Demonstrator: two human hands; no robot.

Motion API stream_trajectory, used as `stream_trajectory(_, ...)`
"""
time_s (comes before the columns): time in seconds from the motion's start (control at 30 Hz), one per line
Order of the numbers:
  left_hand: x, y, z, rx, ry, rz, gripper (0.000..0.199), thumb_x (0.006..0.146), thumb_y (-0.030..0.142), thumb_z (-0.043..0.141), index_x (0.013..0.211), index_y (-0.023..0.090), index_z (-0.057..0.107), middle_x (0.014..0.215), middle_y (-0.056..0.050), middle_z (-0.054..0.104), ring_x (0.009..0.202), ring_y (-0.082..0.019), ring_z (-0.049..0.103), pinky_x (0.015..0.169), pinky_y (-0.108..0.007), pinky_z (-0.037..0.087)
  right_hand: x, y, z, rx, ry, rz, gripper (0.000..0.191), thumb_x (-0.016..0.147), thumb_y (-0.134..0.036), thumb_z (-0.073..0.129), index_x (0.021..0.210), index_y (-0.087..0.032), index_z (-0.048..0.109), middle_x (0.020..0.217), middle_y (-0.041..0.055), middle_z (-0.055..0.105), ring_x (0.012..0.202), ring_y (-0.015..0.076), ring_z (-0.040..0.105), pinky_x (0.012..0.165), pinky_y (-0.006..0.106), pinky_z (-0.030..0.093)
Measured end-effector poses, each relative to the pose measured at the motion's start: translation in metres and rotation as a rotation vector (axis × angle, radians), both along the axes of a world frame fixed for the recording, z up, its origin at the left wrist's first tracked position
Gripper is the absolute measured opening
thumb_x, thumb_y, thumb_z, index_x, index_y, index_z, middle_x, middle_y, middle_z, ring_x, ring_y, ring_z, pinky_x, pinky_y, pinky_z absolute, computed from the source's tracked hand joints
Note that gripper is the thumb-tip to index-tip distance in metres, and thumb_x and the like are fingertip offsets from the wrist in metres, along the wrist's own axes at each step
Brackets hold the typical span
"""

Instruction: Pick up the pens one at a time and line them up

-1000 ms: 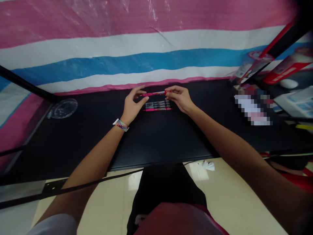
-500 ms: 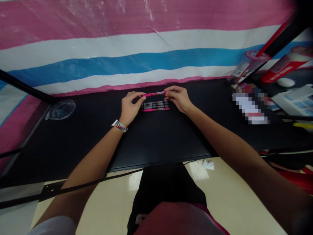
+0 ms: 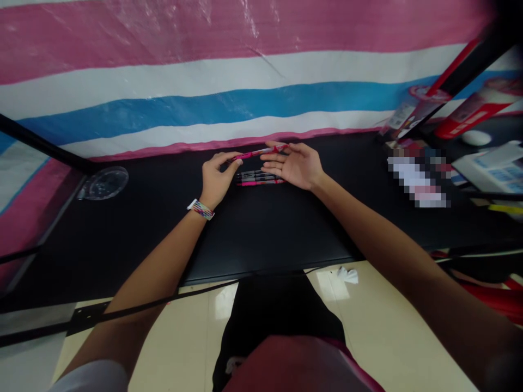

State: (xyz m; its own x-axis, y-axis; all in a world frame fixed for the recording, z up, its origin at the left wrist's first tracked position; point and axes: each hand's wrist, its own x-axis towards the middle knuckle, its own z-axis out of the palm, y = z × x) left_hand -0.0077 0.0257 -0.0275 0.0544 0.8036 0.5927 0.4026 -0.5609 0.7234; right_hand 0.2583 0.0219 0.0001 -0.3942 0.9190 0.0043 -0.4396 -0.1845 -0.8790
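A pink and clear pen (image 3: pixel 258 153) is pinched at its left end between the thumb and fingers of my left hand (image 3: pixel 217 173). It tilts, with the right end higher. My right hand (image 3: pixel 300 165) is turned palm up with fingers spread beside that right end; whether it touches the pen I cannot tell. Just below lies a row of several pens (image 3: pixel 257 176), side by side on the black table (image 3: pixel 253 234). Most are dark and clear, and the nearest is a pink pen (image 3: pixel 249 184). My right fingers partly cover the right ends of the row.
A round clear plastic lid (image 3: pixel 107 183) lies at the left. On the right stand a clear cup (image 3: pixel 406 114) and a red and white cup (image 3: pixel 469 117), near a white mouse (image 3: pixel 476 138) and a white box (image 3: pixel 496 169). Striped sheeting (image 3: pixel 220 106) hangs behind the table.
My right hand has loosened its pinch on the pen's right end and rolled open, palm up. The right end of the pen has risen. My left hand stays in place.
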Motion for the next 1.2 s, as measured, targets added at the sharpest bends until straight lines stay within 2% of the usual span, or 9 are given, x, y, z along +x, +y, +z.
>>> stream_trajectory(0.13,0.0005,-0.0002,-0.0002,-0.024,-0.007,-0.008,0.017,0.102,0.039,0.081,0.113,0.026,0.088,0.108,-0.007,0.087,0.097,-0.022,0.080,0.098,-0.040,0.064,0.0017,-0.0001,-0.0019,-0.015,-0.002,0.046,0.048,0.089,-0.056,0.072,0.124,-0.024,0.076,0.126,0.0142,0.085,0.121,0.0366,0.077,0.109,0.060,0.064)
stream_trajectory(0.3,0.0016,-0.0009,0.0004,-0.029,-0.022,-0.036,0.016,0.100,0.036,0.082,0.110,0.026,0.088,0.104,-0.007,0.087,0.095,-0.022,0.080,0.095,-0.040,0.064,0.0019,0.0024,-0.0081,0.008,0.036,0.029,0.034,0.091,-0.049,0.072,0.116,-0.027,0.076,0.115,0.0104,0.086,0.116,0.0315,0.078,0.109,0.055,0.065)
stream_trajectory(0.47,0.0014,0.0003,-0.0017,-0.039,-0.034,-0.047,0.020,0.100,0.041,0.083,0.111,0.025,0.088,0.107,-0.007,0.087,0.098,-0.023,0.080,0.096,-0.040,0.064,-0.0007,0.0014,-0.0067,-0.005,0.062,0.012,0.036,0.092,-0.050,0.071,0.118,-0.026,0.077,0.110,0.0114,0.085,0.116,0.0339,0.077,0.105,0.058,0.066)
stream_trajectory(0.8,0.0038,-0.0021,0.0007,-0.032,-0.029,-0.049,0.022,0.099,0.046,0.083,0.107,0.026,0.088,0.107,-0.007,0.087,0.097,-0.023,0.079,0.095,-0.039,0.063,-0.0015,0.0010,-0.0059,-0.090,0.163,0.027,0.033,0.096,-0.045,0.067,0.121,-0.025,0.075,0.106,0.0089,0.084,0.105,0.0267,0.078,0.105,0.046,0.066)
stream_trajectory(0.93,0.0038,-0.0013,-0.0003,-0.025,-0.026,-0.057,0.019,0.099,0.042,0.083,0.108,0.026,0.088,0.107,-0.006,0.087,0.096,-0.022,0.079,0.094,-0.038,0.063,-0.0011,0.0013,-0.0056,-0.082,0.154,0.027,0.033,0.096,-0.043,0.067,0.123,-0.025,0.073,0.104,0.0087,0.084,0.103,0.0272,0.077,0.103,0.048,0.066)
stream_trajectory(1.0,0.0035,-0.0008,-0.0010,-0.023,-0.024,-0.053,0.019,0.099,0.041,0.083,0.108,0.026,0.088,0.107,-0.006,0.087,0.095,-0.022,0.079,0.094,-0.038,0.063,-0.0009,0.0003,-0.0030,-0.060,0.132,0.023,0.035,0.096,-0.046,0.068,0.125,-0.026,0.072,0.103,0.0081,0.084,0.103,0.0274,0.078,0.102,0.048,0.067)
stream_trajectory(1.1,0.0038,-0.0015,-0.0002,-0.025,-0.014,-0.040,0.018,0.099,0.041,0.083,0.108,0.026,0.088,0.107,-0.006,0.087,0.095,-0.022,0.079,0.094,-0.039,0.063,-0.0015,-0.0008,0.0002,-0.020,0.030,-0.007,0.044,0.096,-0.061,0.068,0.125,-0.027,0.072,0.104,0.0086,0.084,0.104,0.0287,0.078,0.097,0.046,0.068)
stream_trajectory(1.2,0.0043,-0.0029,0.0025,-0.027,0.000,-0.024,0.018,0.101,0.041,0.082,0.110,0.027,0.088,0.108,-0.006,0.087,0.095,-0.022,0.079,0.094,-0.039,0.064,-0.0026,0.0020,-0.0039,0.065,-0.134,-0.106,0.049,0.093,-0.069,0.073,0.119,-0.027,0.077,0.105,0.0096,0.083,0.095,0.0281,0.077,0.087,0.045,0.068)
